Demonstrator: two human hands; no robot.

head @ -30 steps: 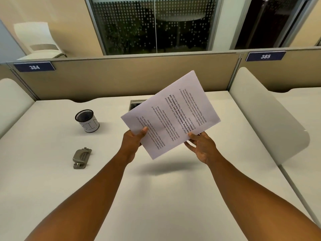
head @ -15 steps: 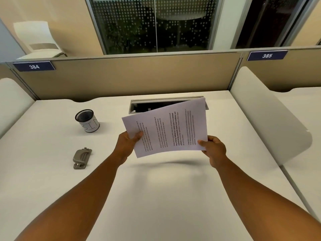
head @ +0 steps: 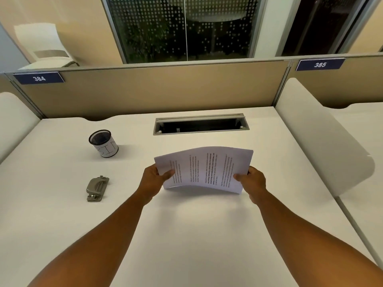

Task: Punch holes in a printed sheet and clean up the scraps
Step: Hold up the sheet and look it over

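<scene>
Item one, far left: a mesh pen cup (head: 103, 143) with a white band, standing upright on the desk (head: 186, 235), well out of your working space; it looks a likely bin for the scraps. Item two, nearer and just right of that line: the grey hole punch (head: 97, 188), lying flat and untouched, within easy reach of your left arm, so punching is not yet begun. Item three: your left hand (head: 154, 179), thumb on top and fingers beneath, pinching the left edge of the printed sheet (head: 204, 169). Item four, centre: that sheet, held above the desk, text running sideways, bowed upward in the middle because you press its two edges inward; the hold suits squaring it before the punch. Item five: your right hand (head: 251, 180), gripping the right edge likewise. Item six, far centre: an open cable tray (head: 201, 123) in the desk, apart from all else. Item seven, right: a white side divider (head: 323, 141).
</scene>
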